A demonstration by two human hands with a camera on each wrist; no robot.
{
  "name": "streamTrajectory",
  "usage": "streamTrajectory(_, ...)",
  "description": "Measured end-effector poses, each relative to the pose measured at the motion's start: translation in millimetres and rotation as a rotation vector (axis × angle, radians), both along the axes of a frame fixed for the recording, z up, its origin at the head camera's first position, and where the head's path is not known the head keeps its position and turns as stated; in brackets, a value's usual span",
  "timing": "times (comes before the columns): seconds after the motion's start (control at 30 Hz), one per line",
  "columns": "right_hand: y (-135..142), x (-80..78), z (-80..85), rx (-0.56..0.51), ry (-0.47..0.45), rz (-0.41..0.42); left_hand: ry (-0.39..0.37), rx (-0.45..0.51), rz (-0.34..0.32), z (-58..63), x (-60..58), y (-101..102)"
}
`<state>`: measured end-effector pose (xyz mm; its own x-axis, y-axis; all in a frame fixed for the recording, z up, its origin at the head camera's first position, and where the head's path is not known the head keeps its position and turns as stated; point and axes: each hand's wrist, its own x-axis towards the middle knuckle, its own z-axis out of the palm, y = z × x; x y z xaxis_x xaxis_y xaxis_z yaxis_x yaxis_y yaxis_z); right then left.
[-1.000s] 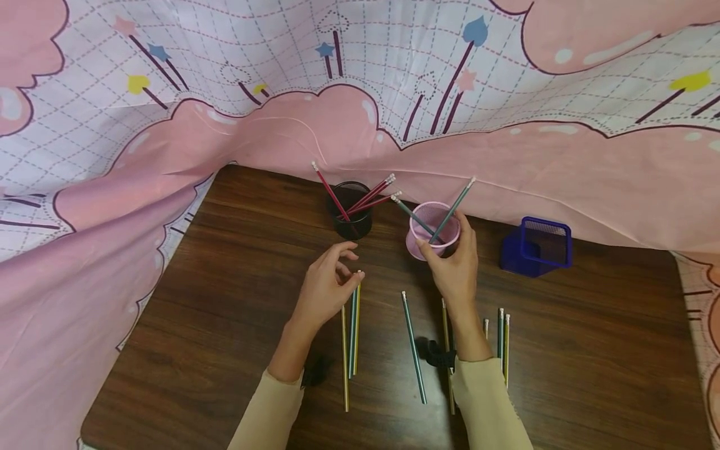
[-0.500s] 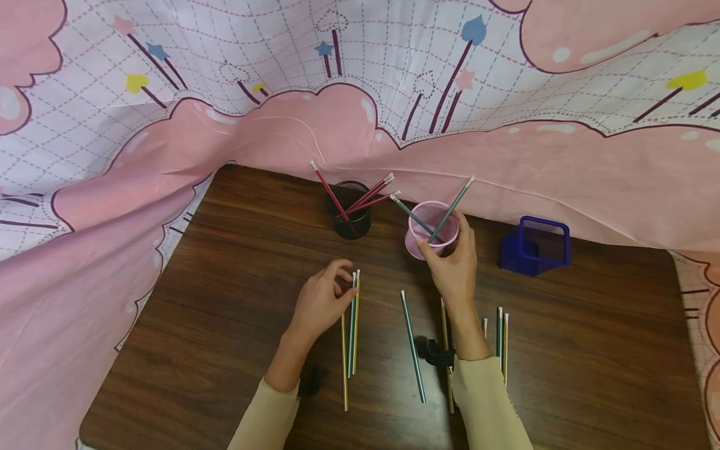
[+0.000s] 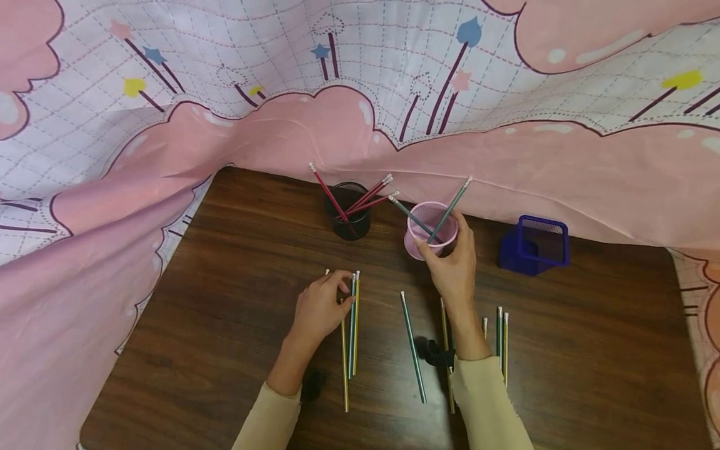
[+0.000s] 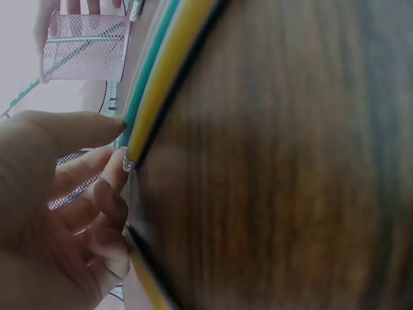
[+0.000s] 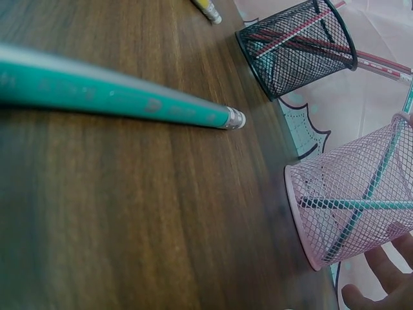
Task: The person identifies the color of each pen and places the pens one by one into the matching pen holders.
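My left hand (image 3: 317,306) reaches over pencils lying on the dark wooden table. Its thumb and index finger are spread at the eraser end of a green pencil (image 3: 351,340), beside a yellow pencil (image 3: 357,337). In the left wrist view the thumb tip overlaps the green pencil (image 4: 143,84). Another yellow pencil (image 3: 345,387) lies to its left. My right hand (image 3: 454,269) grips a pink mesh pencil cup (image 3: 415,249), thumb at the near rim and fingers round the right side. Two green pencils lean in the cup, crossing in the right wrist view.
A black mesh cup (image 3: 353,230) with several red pencils stands left of the pink one. At the right is a blue mesh holder (image 3: 520,256). A lone green pencil (image 3: 414,347) lies mid-table; several more lie around the right forearm. A patterned cloth (image 3: 337,134) hangs behind.
My left hand has moved down and slightly left, to the upper ends of the pencils. A pencil eraser shows behind its knuckles now. The right hand and pink cup stay put.
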<state>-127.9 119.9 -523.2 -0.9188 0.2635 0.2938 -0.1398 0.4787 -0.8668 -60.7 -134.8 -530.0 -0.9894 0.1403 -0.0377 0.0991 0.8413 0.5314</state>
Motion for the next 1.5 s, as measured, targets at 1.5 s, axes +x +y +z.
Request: streamTrajectory(1.5,-3,1.1,-0.7,-0.021,0.007,-0.014,-0.006,-0.07,0.036,13.6,-9.2,22)
